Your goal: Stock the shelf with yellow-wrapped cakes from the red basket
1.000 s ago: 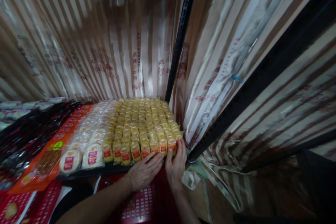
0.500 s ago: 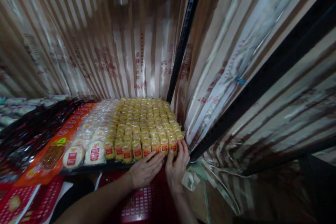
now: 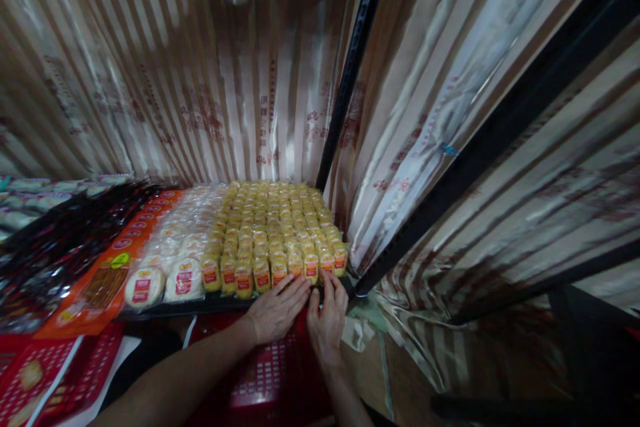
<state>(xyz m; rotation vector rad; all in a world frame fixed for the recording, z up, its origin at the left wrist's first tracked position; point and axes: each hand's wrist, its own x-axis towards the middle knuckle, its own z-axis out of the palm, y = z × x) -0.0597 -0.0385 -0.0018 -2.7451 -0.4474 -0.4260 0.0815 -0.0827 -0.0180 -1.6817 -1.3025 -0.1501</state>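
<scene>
Rows of small yellow cakes in clear wrappers (image 3: 280, 220), the front ones with red and orange labels, stand packed on a black shelf. My left hand (image 3: 280, 312) lies with fingers stretched out against the lower front of the row, right of its middle. Close beside it, my right hand (image 3: 327, 317) has its fingers up at the front of the packets near the right end, thumb apart from them. Neither hand shows a packet lifted from the row. My fingers cover the bottoms of a few front packets.
Left of the cakes are white round wrapped cakes (image 3: 184, 280), orange snack bags (image 3: 107, 280) and dark shiny packets (image 3: 75, 233). Red baskets (image 3: 257, 373) stand below the shelf. Black metal posts (image 3: 353, 67) rise before a striped plastic sheet (image 3: 240, 80).
My right hand has slid left and down from the right end packet, uncovering its label. My left hand stays at the front of the row. The view has shifted slightly.
</scene>
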